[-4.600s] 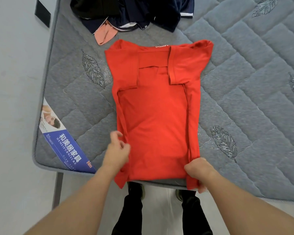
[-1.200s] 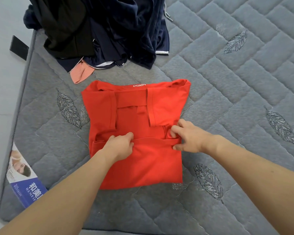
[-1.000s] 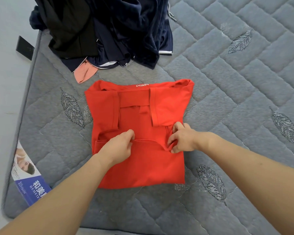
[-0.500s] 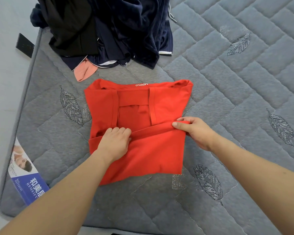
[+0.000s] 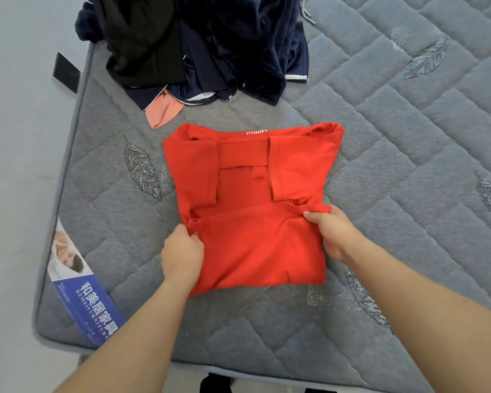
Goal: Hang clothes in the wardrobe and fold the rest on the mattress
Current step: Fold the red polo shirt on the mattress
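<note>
Fingers of our left hand (image 5: 182, 258) and right hand (image 5: 333, 232) pinch the half-folded red shirt (image 5: 255, 199) at frame centre on the mattress (image 5: 408, 137); dark clothes pile (image 5: 204, 43), upper left, remains unsorted.

head cam | single view, worn above near edge of mattress (image 5: 408, 114) | faces forward and steeply down | close, arm's reach | wide-angle, floor visible at left

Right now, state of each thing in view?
red T-shirt: sleeves folded in, bottom folded up, flat on mattress
left hand: pinching shirt's left fold edge
right hand: gripping right fold edge
dark clothes pile: heaped, unfolded
mattress: bare, quilted
</note>
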The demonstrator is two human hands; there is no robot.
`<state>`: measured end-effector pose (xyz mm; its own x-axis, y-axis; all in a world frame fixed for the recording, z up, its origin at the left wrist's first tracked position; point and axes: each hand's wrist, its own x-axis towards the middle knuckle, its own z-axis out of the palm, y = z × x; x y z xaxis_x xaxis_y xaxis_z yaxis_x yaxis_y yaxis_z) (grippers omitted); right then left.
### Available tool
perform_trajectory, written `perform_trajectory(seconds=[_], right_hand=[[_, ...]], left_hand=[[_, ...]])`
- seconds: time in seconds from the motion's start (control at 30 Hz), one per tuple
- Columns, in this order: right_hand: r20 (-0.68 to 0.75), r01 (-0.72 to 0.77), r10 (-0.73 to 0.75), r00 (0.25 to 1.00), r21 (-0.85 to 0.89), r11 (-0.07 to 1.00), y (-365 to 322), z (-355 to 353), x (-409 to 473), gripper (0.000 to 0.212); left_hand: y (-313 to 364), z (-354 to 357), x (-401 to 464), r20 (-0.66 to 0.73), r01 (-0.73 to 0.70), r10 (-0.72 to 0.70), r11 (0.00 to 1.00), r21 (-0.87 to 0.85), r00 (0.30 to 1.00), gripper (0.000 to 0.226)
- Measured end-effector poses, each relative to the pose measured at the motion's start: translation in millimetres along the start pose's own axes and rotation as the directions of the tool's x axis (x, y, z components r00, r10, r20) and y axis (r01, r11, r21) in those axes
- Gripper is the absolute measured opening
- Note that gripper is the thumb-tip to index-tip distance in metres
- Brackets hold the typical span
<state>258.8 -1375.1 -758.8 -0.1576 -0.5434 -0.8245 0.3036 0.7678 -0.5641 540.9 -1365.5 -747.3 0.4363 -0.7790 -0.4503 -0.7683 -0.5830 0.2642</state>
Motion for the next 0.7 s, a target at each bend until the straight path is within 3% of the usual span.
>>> perform_trajectory(seconds=[0.13, 0.2, 0.27, 0.33, 0.4, 0.43, 0.5, 0.53, 0.6, 0.63, 0.7], right_hand=[[0.17, 0.092, -0.082, 0.982, -0.055, 0.994, -18.3, 8.5, -13.1, 0.02], [0.231, 0.15, -0.128, 0.964, -0.077, 0.986, -33.6, 10.4, -17.7, 0.015], [0.219, 0.184, -0.169, 0.961, -0.05, 0.982, -52.2, 11.6, -16.5, 0.02], [0.136, 0.18, -0.168, 0.976, -0.081, 0.98, -74.1, 11.7, -12.7, 0.034], [0.065, 0.163, -0.153, 0.986, -0.219, 0.962, -91.0, 11.1, -4.9, 0.047], [0.048, 0.17, -0.163, 0.985, -0.308, 0.936, -96.0, 11.6, 0.5, 0.051], [0.042, 0.225, -0.228, 0.973, -0.404, 0.887, -101.5, 13.9, 10.9, 0.049], [0.043, 0.266, -0.271, 0.962, -0.393, 0.88, -104.7, 14.8, 17.9, 0.042], [0.012, 0.356, -0.378, 0.926, -0.369, 0.859, -115.4, 16.6, 32.6, 0.027], [-0.014, 0.396, -0.435, 0.9, -0.388, 0.832, -123.2, 17.9, 40.8, 0.025], [-0.076, 0.438, -0.535, 0.841, -0.483, 0.758, -139.4, 20.2, 61.4, 0.03]], left_hand=[[10.4, -14.7, -1.9, -0.174, -0.155, 0.13, 0.978, -0.14, 0.976, 0.023], [20.1, -31.0, 3.5, -0.195, -0.135, 0.083, 0.953, -0.27, 0.977, 0.026], [30.5, -51.3, 13.4, -0.135, -0.044, 0.004, 0.954, -0.298, 0.991, 0.03], [40.0, -71.7, 23.4, -0.031, 0.013, -0.016, 0.995, -0.096, 0.999, 0.029], [45.9, -86.3, 30.7, 0.075, -0.024, 0.012, 0.985, 0.168, 0.997, 0.02], [48.8, -91.4, 35.3, 0.096, -0.079, 0.062, 0.979, 0.186, 0.993, 0.016], [57.6, -96.8, 46.3, 0.066, -0.202, 0.201, 0.979, 0.006, 0.977, 0.018], [64.0, -97.7, 55.9, 0.029, -0.205, 0.213, 0.964, -0.172, 0.977, 0.023], [80.5, -95.3, 85.3, -0.006, -0.103, 0.114, 0.872, -0.478, 0.993, 0.03], [89.8, -91.2, 102.7, -0.032, -0.073, 0.066, 0.843, -0.533, 0.997, 0.03], [105.9, -77.9, 136.0, -0.093, -0.106, 0.071, 0.881, -0.461, 0.993, 0.029]])
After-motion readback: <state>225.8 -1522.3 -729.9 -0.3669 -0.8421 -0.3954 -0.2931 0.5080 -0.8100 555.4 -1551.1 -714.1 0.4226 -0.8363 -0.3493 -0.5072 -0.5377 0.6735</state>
